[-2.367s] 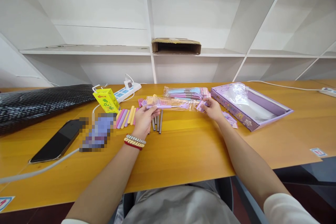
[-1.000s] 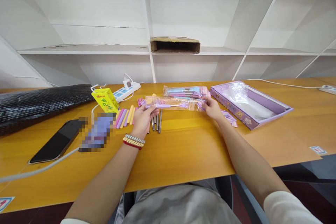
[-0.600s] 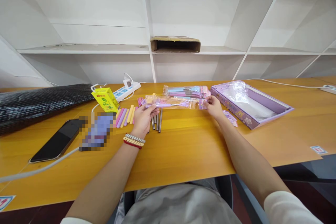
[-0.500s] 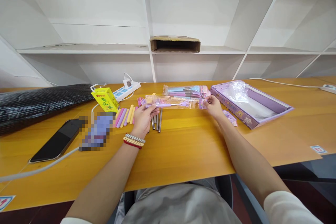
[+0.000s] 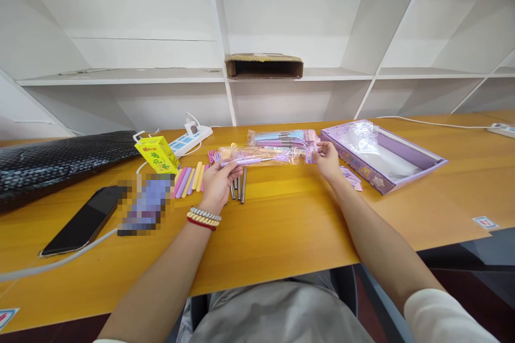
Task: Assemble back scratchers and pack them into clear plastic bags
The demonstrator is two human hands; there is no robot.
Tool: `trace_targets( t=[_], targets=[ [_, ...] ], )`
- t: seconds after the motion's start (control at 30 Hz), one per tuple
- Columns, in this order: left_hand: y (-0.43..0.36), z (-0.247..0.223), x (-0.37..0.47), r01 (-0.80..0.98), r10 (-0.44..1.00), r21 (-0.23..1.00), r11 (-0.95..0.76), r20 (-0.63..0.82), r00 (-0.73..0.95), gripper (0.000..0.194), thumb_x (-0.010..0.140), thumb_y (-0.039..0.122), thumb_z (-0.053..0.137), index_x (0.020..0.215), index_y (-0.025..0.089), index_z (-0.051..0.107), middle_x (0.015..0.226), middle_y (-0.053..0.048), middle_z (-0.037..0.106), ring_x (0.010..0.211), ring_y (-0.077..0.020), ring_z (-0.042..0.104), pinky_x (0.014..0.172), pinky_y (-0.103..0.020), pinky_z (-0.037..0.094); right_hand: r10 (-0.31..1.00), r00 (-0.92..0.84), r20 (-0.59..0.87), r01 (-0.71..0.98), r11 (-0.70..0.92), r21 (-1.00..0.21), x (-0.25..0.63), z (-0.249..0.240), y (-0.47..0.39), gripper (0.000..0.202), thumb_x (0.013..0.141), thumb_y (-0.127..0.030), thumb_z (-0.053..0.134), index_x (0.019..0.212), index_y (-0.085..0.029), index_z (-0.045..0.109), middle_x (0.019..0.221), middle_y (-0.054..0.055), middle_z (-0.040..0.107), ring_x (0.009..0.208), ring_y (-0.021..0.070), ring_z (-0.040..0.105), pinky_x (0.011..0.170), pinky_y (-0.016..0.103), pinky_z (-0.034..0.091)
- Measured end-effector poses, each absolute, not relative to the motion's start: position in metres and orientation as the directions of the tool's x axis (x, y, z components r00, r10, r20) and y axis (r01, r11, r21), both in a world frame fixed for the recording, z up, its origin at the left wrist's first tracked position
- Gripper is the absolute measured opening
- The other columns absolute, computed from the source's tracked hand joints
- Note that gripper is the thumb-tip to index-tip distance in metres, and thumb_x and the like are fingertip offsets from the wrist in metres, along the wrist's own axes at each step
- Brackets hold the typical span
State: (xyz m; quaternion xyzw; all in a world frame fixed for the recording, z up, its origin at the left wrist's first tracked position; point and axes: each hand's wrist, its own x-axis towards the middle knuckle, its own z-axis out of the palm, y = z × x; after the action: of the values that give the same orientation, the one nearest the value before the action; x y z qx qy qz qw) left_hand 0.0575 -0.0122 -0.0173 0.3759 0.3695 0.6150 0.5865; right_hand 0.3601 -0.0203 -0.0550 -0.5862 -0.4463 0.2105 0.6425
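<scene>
My left hand [image 5: 219,185] is closed on the handle end of a purple back scratcher [image 5: 249,161], which appears to lie inside a long clear plastic bag [image 5: 292,156]. At the other end, my right hand [image 5: 328,162] pinches the bag beside a small purple card [image 5: 309,156]. Behind it lies a packet [image 5: 281,138] of blue, pink and purple handled pieces. Several metal tubes [image 5: 243,185] rest under and right of my left hand. Pink claw heads [image 5: 213,156] and several pastel handles [image 5: 187,181] lie to its left.
An open purple box [image 5: 382,179] stands on the right, with loose cards [image 5: 351,178] beside it. On the left are a yellow drink carton [image 5: 159,154], a power strip [image 5: 191,141], a phone [image 5: 82,221] and a black wrapped bundle [image 5: 64,163]. A cardboard box [image 5: 264,66] sits on the shelf.
The camera view has shifted slightly, so the scene sits a little further left. Both hands keep their places on the bagged back scratcher, with only a small movement of the right fingers.
</scene>
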Motion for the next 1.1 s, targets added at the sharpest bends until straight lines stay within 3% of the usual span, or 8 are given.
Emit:
trace_targets(
  t=[0.23,0.6,0.83,1.0,1.1],
  targets=[
    [-0.0124,-0.0168,0.0579,-0.460,0.999,0.886,-0.050,0.041,-0.030,0.023,0.057,0.015,0.075,0.075,0.010,0.061,0.063,-0.002,0.063,0.059,-0.0106,0.063,0.062,-0.021,0.054,0.740,0.557,0.378,0.294,0.250,-0.922,0.3601,-0.0547,-0.0207,0.035,0.062,-0.028,0.063,0.089,-0.022,0.042,0.067,-0.005,0.048,0.054,0.0112,0.050,0.051,0.025,0.039],
    [-0.0130,-0.0164,0.0577,-0.455,0.999,0.890,-0.041,0.029,-0.035,0.024,0.057,0.015,0.075,0.076,0.009,0.062,0.065,-0.003,0.065,0.059,-0.0100,0.063,0.061,-0.020,0.054,0.771,0.526,0.359,0.268,0.250,-0.930,0.3619,-0.0528,-0.0227,0.044,0.057,-0.028,0.070,0.091,-0.022,0.041,0.066,-0.005,0.052,0.055,0.0118,0.051,0.053,0.025,0.039],
    [-0.0150,-0.0153,0.0593,-0.454,0.999,0.890,-0.044,0.034,-0.031,0.022,0.057,0.014,0.075,0.074,0.010,0.062,0.064,-0.002,0.064,0.059,-0.0100,0.063,0.060,-0.019,0.054,0.761,0.492,0.422,0.363,0.260,-0.895,0.3587,-0.0516,-0.0216,0.036,0.062,-0.027,0.062,0.095,-0.018,0.051,0.071,-0.002,0.051,0.057,0.0105,0.047,0.055,0.026,0.040],
    [-0.0149,-0.0151,0.0588,-0.462,0.999,0.886,-0.047,0.040,-0.026,0.021,0.057,0.014,0.075,0.074,0.010,0.062,0.062,-0.001,0.063,0.059,-0.0101,0.063,0.060,-0.019,0.054,0.830,0.396,0.393,0.460,0.192,-0.867,0.3593,-0.0517,-0.0229,0.026,0.069,-0.028,0.053,0.090,-0.016,0.061,0.057,-0.003,0.047,0.048,0.0094,0.037,0.048,0.024,0.033],
    [-0.0140,-0.0154,0.0573,-0.463,0.999,0.885,-0.052,0.044,-0.030,0.022,0.057,0.015,0.075,0.075,0.010,0.062,0.063,-0.002,0.064,0.060,-0.0106,0.063,0.060,-0.019,0.054,0.840,0.365,0.401,0.452,0.217,-0.866,0.3619,-0.0545,-0.0220,0.023,0.069,-0.028,0.053,0.089,-0.018,0.060,0.056,-0.003,0.048,0.048,0.0102,0.039,0.047,0.023,0.033]
  ],
)
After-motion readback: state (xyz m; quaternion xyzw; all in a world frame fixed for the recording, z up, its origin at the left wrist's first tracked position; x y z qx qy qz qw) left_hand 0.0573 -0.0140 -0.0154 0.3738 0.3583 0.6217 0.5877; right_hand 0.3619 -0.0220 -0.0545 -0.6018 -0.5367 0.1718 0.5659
